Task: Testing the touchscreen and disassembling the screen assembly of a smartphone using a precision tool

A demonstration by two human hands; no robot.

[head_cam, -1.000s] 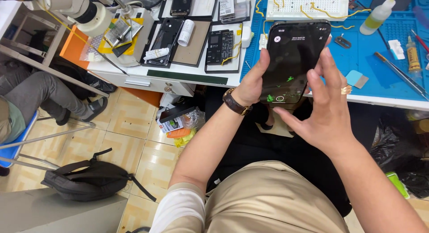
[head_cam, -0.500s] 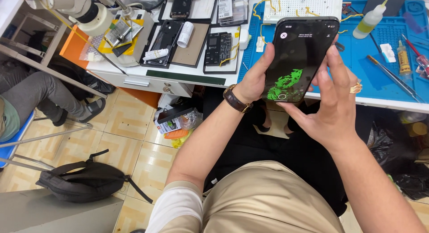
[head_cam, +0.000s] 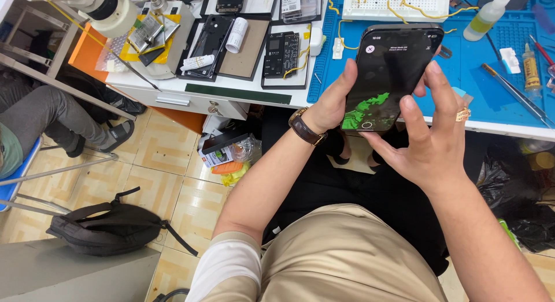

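Above the seated person's lap, just in front of the tabletop (head_cam: 248,96) edge, a dark smartphone (head_cam: 393,70) is held upright with its lit screen facing the wearer. The screen shows a black view with a bright green patch low on the left and a round button beneath it.

The left hand (head_cam: 332,102) has its grip closed around the phone's lower left edge: the thumb lies along the left side of the screen and the fingers wrap out of sight behind it. A brown-strapped wristwatch (head_cam: 303,127) sits on that wrist.

The right hand (head_cam: 430,137) supports the phone from the lower right with a loose, half-open grip; its thumb touches the screen's right part, its fingers spread upward beside the right edge. A gold ring (head_cam: 462,114) is on one finger.

Behind the phone lies a blue work mat (head_cam: 497,59) carrying a squeeze bottle (head_cam: 487,15) and hand tools. Down on the tiled floor (head_cam: 167,163) rests a black backpack (head_cam: 104,227).
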